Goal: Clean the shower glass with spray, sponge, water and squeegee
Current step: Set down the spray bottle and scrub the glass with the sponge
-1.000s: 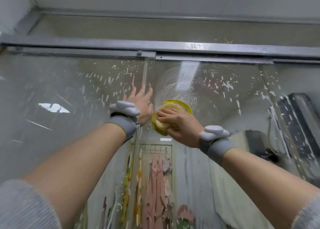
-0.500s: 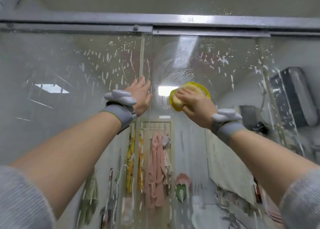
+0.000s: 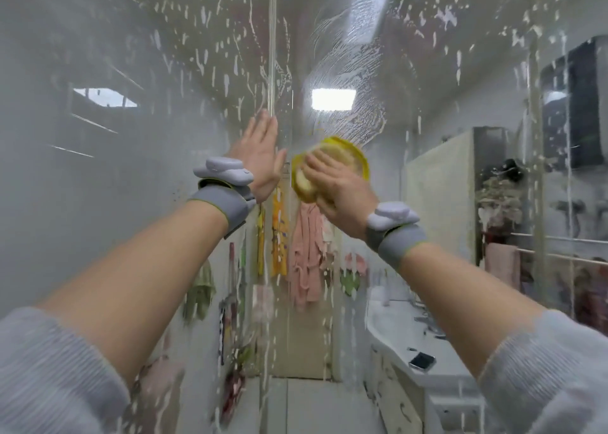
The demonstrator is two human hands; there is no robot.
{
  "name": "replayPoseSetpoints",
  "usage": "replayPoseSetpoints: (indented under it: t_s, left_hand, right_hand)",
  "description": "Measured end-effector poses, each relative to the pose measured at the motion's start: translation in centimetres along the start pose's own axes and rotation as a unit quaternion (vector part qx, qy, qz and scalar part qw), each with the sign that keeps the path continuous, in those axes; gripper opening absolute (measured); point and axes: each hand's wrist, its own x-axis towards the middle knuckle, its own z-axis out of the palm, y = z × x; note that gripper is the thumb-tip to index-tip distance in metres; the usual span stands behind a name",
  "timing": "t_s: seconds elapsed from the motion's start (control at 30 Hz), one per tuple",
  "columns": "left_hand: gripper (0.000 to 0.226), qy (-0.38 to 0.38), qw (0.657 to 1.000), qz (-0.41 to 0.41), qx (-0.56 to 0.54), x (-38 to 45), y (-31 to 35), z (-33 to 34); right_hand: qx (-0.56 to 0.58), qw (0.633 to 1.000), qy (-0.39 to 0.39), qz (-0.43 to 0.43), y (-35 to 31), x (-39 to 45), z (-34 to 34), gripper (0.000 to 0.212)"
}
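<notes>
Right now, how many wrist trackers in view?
2. One on the left wrist behind the hand flat on the glass; one on the right wrist behind the hand holding the sponge.

Head view, close, facing shower glass (image 3: pixel 131 203)

Head view, evenly and softly lit in a cool grey-white cast, with no hard shadows on the forearms; the brightest areas are a rectangular ceiling light (image 3: pixel 333 99) seen through or reflected in the shower glass (image 3: pixel 138 177), a long streak of glare (image 3: pixel 368 9) above it, and a paler patch (image 3: pixel 104 97) at left. Motion blur softens the right hand (image 3: pixel 342 187) and the yellow sponge (image 3: pixel 329 167), while foam spatter (image 3: pixel 210 58) and soapy smears veil the room behind the pane. Wide-angle distortion bows straight lines at the edges and swells the near grey sleeves (image 3: pixel 49 374), which are out of focus.
</notes>
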Motion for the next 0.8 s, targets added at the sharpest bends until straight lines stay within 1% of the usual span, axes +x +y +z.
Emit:
replayPoseSetpoints:
  t_s: [0.03,0.1,0.13,0.17,0.2,0.27,0.33,0.37,0.4,0.43,0.5,0.53,0.6,0.67,0.73,0.77,0.8]
  left_hand:
    - [0.06,-0.006,1.0,-0.003,0.003,-0.5,-0.1,0.3]
    - [0.06,-0.024,1.0,-0.004,0.002,-1.7,-0.3,0.9]
    - [0.061,-0.024,1.0,0.001,0.007,-2.2,-0.5,1.2]
    - [0.061,-0.026,1.0,0.006,0.01,-2.8,-0.6,1.6]
    - [0.061,-0.024,1.0,0.013,0.012,-3.2,-0.7,1.8]
    - [0.062,-0.021,0.999,0.016,0.022,-4.0,-0.7,2.4]
    - [0.063,-0.016,1.0,0.009,0.021,-4.5,-0.5,3.1]
    - [0.064,-0.016,1.0,0.0,0.018,-5.1,-0.6,3.4]
    - [0.064,-0.019,1.0,-0.007,0.015,-5.6,-0.4,3.8]
    - [0.065,-0.025,1.0,-0.011,0.011,-6.3,0.0,4.3]
    - [0.066,-0.036,0.999,-0.012,0.014,-8.0,0.7,5.2]
    - [0.066,-0.037,0.999,-0.011,0.018,-8.7,0.8,5.6]
    - [0.066,-0.046,0.998,-0.016,0.025,-9.7,1.1,6.1]
    - [0.066,-0.045,0.998,-0.024,0.023,-10.1,1.1,6.4]
    - [0.066,-0.038,0.998,-0.033,0.022,-10.5,1.5,6.8]
    - [0.066,-0.037,0.998,-0.037,0.021,-10.8,1.8,7.0]
    - [0.066,-0.039,0.998,-0.038,0.019,-11.2,1.9,7.2]
  right_hand:
    - [0.007,0.998,-0.04,-0.054,-0.9,-2.4,1.3,0.053]
    - [0.002,0.983,-0.116,-0.142,-0.7,-7.1,1.2,0.052]
    - [-0.014,0.976,-0.132,-0.174,0.3,-7.9,0.5,0.051]
    - [-0.038,0.973,-0.131,-0.187,1.3,-8.0,-0.2,0.048]
    - [-0.064,0.975,-0.112,-0.18,2.1,-7.3,-0.7,0.045]
    - [-0.08,0.99,-0.045,-0.105,2.2,-4.6,-0.9,0.048]
    - [-0.059,0.998,0.01,-0.023,-0.4,-2.9,0.9,0.053]
    - [-0.042,0.999,0.019,-0.005,-2.3,-3.3,2.4,0.056]
    - [-0.037,0.999,0.011,-0.007,-3.5,-4.9,3.9,0.057]
    - [-0.044,0.999,-0.014,-0.024,-4.1,-7.3,4.8,0.056]
    - [-0.055,0.991,-0.076,-0.094,-3.4,-12.3,4.6,0.048]
    - [-0.061,0.985,-0.091,-0.133,-2.3,-13.5,4.0,0.044]
    - [-0.068,0.98,-0.094,-0.164,0.2,-13.3,2.6,0.04]
    - [-0.056,0.989,-0.054,-0.129,1.1,-10.4,1.9,0.049]
    - [-0.02,0.996,-0.01,-0.082,-0.2,-8.6,2.7,0.059]
    - [-0.012,0.997,-0.006,-0.079,-1.4,-9.0,3.6,0.057]
    - [-0.006,0.994,-0.021,-0.107,-2.8,-10.4,4.7,0.048]
